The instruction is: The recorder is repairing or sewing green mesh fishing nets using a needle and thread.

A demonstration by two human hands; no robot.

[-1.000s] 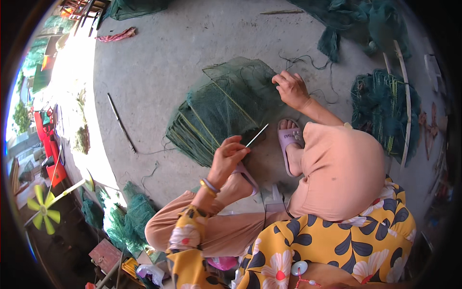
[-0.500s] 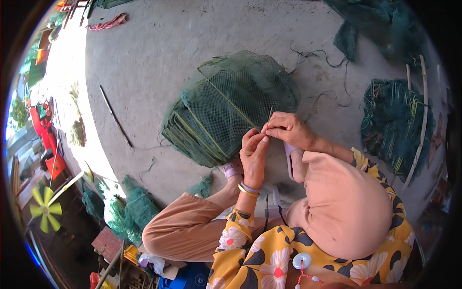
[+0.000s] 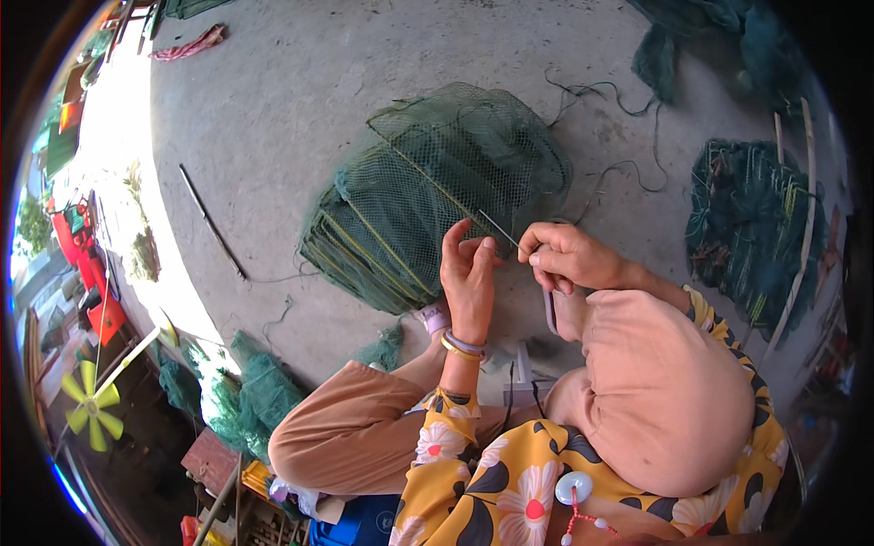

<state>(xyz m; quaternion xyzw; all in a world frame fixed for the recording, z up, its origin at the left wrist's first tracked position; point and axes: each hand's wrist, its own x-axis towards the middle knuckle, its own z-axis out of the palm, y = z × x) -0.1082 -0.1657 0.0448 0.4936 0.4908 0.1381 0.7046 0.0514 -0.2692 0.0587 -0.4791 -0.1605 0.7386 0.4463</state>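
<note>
Between the thumb and fingers of my right hand (image 3: 574, 257) is a long, thin needle (image 3: 500, 227), slanting up and left. My left hand (image 3: 468, 278) is raised close to it, index finger stretched up and thumb apart, with nothing visible in it. Its lower fingers are partly hidden. Just beyond both hands lies a green mesh net trap (image 3: 437, 191) with several straight yellowish ribs across it. The needle's tip shows against the mesh; whether it touches cannot be told. Any thread on the needle is too fine to see.
Flattened green netting (image 3: 751, 237) and pale poles (image 3: 803, 218) lie at right. Loose dark cord (image 3: 628, 164) trails over the concrete floor (image 3: 273, 109). A dark rod (image 3: 211, 221) lies left, above heaped green nets (image 3: 264, 382) and a yellow-green fan (image 3: 93, 407).
My hands have come apart from their pinch together. The right moved slightly right and down with the needle, which now tilts leftward; the left hand's fingers have spread.
</note>
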